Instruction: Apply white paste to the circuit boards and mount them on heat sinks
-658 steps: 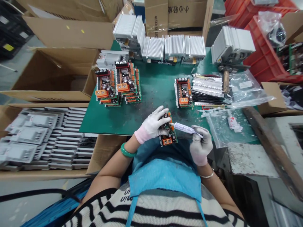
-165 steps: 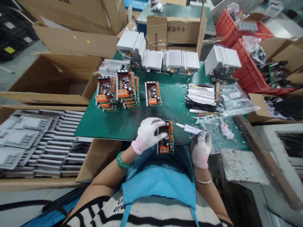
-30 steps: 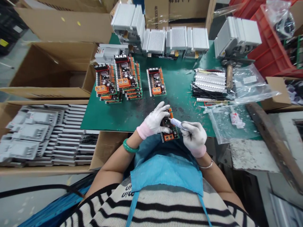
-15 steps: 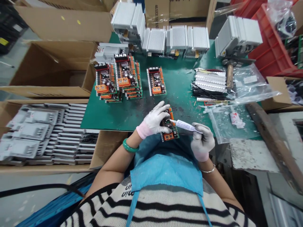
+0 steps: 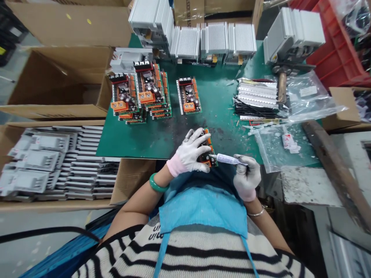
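Gloved in white, my left hand (image 5: 191,151) grips a circuit board (image 5: 213,160) at the front edge of the green table, its fingers lying across the board and hiding much of it. Orange terminal blocks show along the board's edges. In my right hand (image 5: 247,175) is a white glue tube (image 5: 227,159), pinched at its tail end. The tube points left, and its nozzle is at the board's right side; I cannot tell whether it touches. Another circuit board (image 5: 189,95) lies flat on the table beyond my left hand.
Stacked circuit boards (image 5: 149,87) stand at the left. Finned heatsinks (image 5: 214,40) line the back. At right lie metal strips (image 5: 257,94), a hammer (image 5: 281,87) and plastic bags (image 5: 301,96). Cardboard boxes (image 5: 58,112) flank the table's left; a red crate (image 5: 333,46) stands back right.
The tube's nozzle has moved from the board's upper part down to its right side near the lower end. My left fingers now spread further over the board. The camera view has shifted slightly.
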{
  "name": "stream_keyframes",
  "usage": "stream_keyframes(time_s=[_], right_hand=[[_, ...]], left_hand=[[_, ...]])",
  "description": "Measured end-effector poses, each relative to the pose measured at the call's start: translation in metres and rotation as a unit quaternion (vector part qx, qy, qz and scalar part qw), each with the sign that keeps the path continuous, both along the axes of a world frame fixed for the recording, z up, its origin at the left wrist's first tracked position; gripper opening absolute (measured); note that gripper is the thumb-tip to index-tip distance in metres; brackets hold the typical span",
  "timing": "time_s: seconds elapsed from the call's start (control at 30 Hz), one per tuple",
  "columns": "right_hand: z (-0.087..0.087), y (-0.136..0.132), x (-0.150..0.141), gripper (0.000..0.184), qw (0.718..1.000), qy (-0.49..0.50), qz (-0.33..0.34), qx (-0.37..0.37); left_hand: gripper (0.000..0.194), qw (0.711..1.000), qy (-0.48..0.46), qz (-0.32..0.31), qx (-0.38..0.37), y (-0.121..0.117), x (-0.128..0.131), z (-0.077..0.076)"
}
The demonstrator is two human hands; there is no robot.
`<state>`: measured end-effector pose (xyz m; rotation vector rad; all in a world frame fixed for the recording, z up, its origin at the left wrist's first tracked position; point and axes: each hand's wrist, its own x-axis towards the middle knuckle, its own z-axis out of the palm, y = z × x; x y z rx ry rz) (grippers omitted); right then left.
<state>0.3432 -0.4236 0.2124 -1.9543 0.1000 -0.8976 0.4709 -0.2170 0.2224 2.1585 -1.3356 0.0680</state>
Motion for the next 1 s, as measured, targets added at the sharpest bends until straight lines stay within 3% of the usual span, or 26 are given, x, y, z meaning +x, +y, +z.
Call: stream_keyframes(time_s=[0.23, 0.43, 0.63, 0.7, 0.8, 0.9, 1.0], right_hand=[[0.009, 0.0, 0.011, 0.011, 0.997, 0.013, -0.002, -0.077], [0.01, -0.002, 0.014, 0.01, 0.997, 0.013, 0.008, -0.08], [0.007, -0.002, 0.016, 0.01, 0.997, 0.015, 0.007, -0.08], [0.005, -0.001, 0.016, 0.009, 0.999, 0.012, -0.001, -0.042], [0.004, 0.001, 0.014, 0.008, 0.996, 0.018, -0.042, 0.081], [0.007, 0.0, 0.01, 0.014, 0.973, 0.032, -0.079, 0.214], [0.009, 0.0, 0.003, 0.021, 0.945, 0.038, -0.065, 0.32]], left_hand=[[0.081, 0.999, 0.009, 0.014, -0.029, 0.0, 0.0, 0.002], [0.081, 0.996, 0.016, 0.059, -0.061, 0.007, -0.012, 0.0], [0.082, 0.997, -0.001, 0.076, -0.034, 0.014, -0.021, -0.004], [0.08, 0.997, -0.012, 0.077, -0.02, 0.014, -0.023, -0.005], [0.076, 0.996, -0.037, 0.078, -0.005, 0.013, -0.024, -0.005], [0.069, 0.995, -0.068, 0.078, 0.004, 0.012, -0.024, -0.003], [0.058, 0.992, -0.088, 0.092, 0.004, 0.012, -0.024, 0.0]])
